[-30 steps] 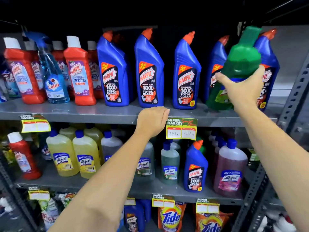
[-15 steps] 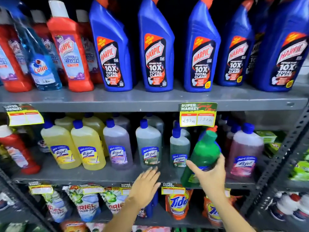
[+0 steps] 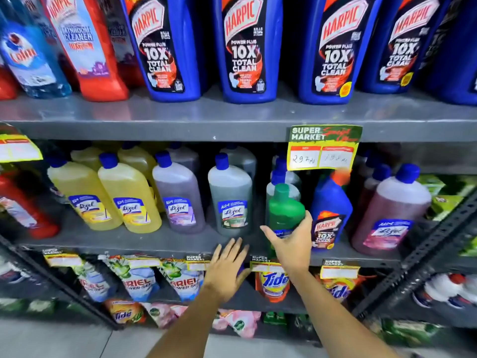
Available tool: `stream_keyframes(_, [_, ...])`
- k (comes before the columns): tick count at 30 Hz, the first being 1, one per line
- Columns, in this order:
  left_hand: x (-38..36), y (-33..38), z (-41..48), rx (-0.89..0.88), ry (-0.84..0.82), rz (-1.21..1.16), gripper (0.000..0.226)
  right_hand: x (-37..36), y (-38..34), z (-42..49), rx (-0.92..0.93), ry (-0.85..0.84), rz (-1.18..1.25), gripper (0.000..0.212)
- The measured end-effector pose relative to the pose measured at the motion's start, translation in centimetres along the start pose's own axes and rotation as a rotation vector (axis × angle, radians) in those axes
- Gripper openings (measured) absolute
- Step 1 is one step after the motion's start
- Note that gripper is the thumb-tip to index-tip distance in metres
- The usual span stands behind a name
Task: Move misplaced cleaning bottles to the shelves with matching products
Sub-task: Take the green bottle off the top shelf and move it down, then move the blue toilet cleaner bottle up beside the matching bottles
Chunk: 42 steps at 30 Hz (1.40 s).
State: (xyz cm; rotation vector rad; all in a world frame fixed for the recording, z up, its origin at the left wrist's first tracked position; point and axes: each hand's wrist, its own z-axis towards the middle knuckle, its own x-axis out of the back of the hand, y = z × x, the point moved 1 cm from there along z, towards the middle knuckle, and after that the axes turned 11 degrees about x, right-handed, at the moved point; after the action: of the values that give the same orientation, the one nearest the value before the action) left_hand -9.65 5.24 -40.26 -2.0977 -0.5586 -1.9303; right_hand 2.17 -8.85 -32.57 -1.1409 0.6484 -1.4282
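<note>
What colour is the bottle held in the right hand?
Green, cap included; the bottle in the right hand shows in the head view.

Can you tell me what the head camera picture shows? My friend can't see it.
The right hand holds a green bottle at the middle shelf, between Lizol bottles and a blue Harpic bottle. The left hand is open below.
</note>
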Motion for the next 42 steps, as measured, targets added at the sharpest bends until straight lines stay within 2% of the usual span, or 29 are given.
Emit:
stream_keyframes(4, [-0.2,-0.1,0.0,-0.024,0.006,-0.005,0.075,0.0,0.5,-0.1,0.000,-0.025,-0.025,0.090])
stream_keyframes(7, [-0.1,0.0,0.0,-0.026,0.020,0.002,0.071,0.3,0.4,-0.8,0.012,-0.048,-0.072,0.108])
stream_keyframes(9, [-0.3,0.1,-0.1,-0.008,0.018,0.007,0.065,0.8,0.3,-2.3,0.015,-0.001,-0.095,0.116])
stream_keyframes(13, [-0.5,0.0,-0.1,-0.012,0.047,0.001,0.069,3.5,0.7,-3.8,0.083,0.314,-0.088,0.084])
stream_keyframes(15, [-0.5,0.1,-0.1,-0.028,0.063,0.001,0.073,5.0,1.7,-2.6,0.074,0.396,-0.127,0.078])
stream_keyframes(17, [-0.6,0.1,-0.1,-0.032,0.076,-0.005,0.078,5.8,2.6,-0.9,0.038,0.357,-0.191,0.082])
stream_keyframes(21, [-0.6,0.4,-0.2,-0.028,0.087,-0.013,0.095,5.9,4.1,1.0,0.053,0.153,-0.255,0.099])
stream_keyframes(24, [-0.3,0.6,-0.3,-0.007,0.070,-0.014,0.101,5.7,4.7,1.5,0.027,0.109,-0.259,0.115])
stream_keyframes(28, [-0.1,0.6,-0.3,-0.001,0.040,-0.023,0.096,5.4,5.0,2.4,-0.094,0.138,-0.195,0.124])
stream_keyframes(30, [0.1,0.7,-0.3,0.001,0.022,-0.017,0.093,5.2,5.0,2.9,-0.141,0.174,-0.156,0.120])
stream_keyframes(34, [1.1,1.1,-0.6,0.043,-0.022,0.032,0.065,5.9,5.2,2.9,-0.142,0.209,-0.121,0.110])
stream_keyframes(36, [2.6,1.7,-1.0,0.052,0.079,0.075,0.060,6.8,4.9,2.4,-0.143,0.240,-0.110,0.112])
stream_keyframes(38, [5.3,2.8,-1.7,-0.008,0.307,0.049,0.058,8.1,3.9,1.8,-0.120,0.283,-0.097,0.111])
stream_keyframes(40, [9.2,4.1,-2.5,-0.171,0.564,-0.098,0.052,9.9,2.2,0.9,-0.070,0.312,-0.100,0.108])
stream_keyframes(42, [14.2,5.6,-3.3,-0.370,0.691,-0.338,0.044,11.7,0.3,0.0,-0.018,0.323,-0.098,0.107])
